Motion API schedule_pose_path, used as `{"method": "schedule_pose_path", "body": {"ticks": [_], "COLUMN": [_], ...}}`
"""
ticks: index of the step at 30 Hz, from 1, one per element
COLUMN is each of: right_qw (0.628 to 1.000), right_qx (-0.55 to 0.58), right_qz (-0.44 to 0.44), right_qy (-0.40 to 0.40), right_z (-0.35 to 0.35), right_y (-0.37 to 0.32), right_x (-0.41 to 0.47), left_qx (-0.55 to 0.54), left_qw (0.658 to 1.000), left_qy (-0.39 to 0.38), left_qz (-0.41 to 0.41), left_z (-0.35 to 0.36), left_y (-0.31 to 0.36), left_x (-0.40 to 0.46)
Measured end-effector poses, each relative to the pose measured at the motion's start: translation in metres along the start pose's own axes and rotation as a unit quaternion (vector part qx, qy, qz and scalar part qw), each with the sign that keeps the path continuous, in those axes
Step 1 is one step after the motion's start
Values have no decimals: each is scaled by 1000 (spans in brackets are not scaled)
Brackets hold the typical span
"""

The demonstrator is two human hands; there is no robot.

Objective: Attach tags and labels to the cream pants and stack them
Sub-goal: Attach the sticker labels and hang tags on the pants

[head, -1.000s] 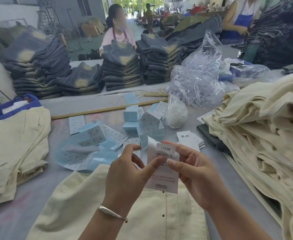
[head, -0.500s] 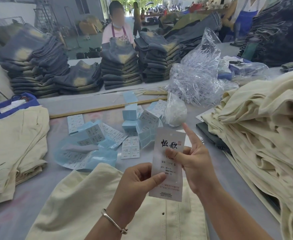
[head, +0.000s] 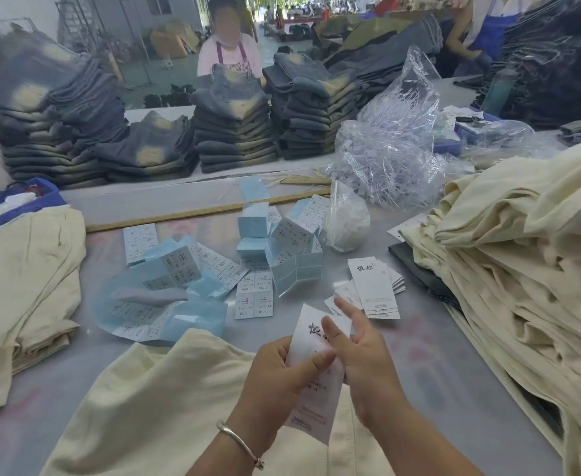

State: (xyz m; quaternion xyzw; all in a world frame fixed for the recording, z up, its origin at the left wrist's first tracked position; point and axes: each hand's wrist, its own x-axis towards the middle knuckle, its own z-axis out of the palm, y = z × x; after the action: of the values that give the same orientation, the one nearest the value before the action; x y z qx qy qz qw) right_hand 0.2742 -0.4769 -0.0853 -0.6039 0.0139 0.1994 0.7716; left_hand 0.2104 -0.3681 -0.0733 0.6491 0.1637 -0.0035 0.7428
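Grey work surface (head: pixel 436 355) in a garment workshop, crowded. We note the hang tag (head: pixel 311 400) held upright above the cream pants (head: pixel 165 400) that lie spread at the near edge. Left hand (head: pixel 275 379) pinches the tag's left edge, thumb on its face; right hand (head: pixel 361 359) has its thumb on the tag's upper part, fingers extended behind, so that grip looks light. We cannot tell whether a sticker is already on the tag. Risk one: with only a thumb-and-finger hold, the tag may bend or slip as it is worked. Risk two: the sticker sheets (head: pixel 254 298) and blue backing papers (head: pixel 165 304) lie loose and overlapping, so a wrong size label could be picked. Spare tags (head: pixel 373 286) sit just beyond the hands, near the tall cream pile (head: pixel 522 269) at right; a sliding layer could bury them. Finished cream stack (head: pixel 21 286) lies well apart at left.
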Motion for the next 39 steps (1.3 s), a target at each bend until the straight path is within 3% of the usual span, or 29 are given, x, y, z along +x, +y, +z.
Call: {"method": "schedule_pose_path", "body": {"ticks": [7,11,14,17,20,23,28,34,39], "right_qw": [997,994,974,910,806,669,533,455,462], "right_qx": [-69,-98,-202,-358,-531,-711,-836,-876,-859], "right_qz": [20,27,-32,-128,-184,-170,-99,-142,-220], "right_qy": [-1,43,100,168,186,136,82,75,34], "right_z": [-11,-23,-28,-24,-9,6,11,-2,-19], "right_y": [24,22,18,5,-10,-12,-19,-28,-34], "right_x": [46,93,138,189,238,275,311,313,309], "left_qx": [34,-3,-36,-66,-76,-77,-68,-73,-76], "left_qw": [994,996,995,991,988,986,988,986,986], "left_qy": [100,68,67,74,82,91,78,89,92], "left_qz": [-26,-51,-63,-86,-107,-120,-114,-118,-114], "left_z": [-10,-21,-28,-31,-31,-27,-24,-25,-26], "left_y": [-19,-21,-24,-27,-30,-26,-19,-18,-16], "left_x": [26,48,65,82,99,116,137,147,153]}}
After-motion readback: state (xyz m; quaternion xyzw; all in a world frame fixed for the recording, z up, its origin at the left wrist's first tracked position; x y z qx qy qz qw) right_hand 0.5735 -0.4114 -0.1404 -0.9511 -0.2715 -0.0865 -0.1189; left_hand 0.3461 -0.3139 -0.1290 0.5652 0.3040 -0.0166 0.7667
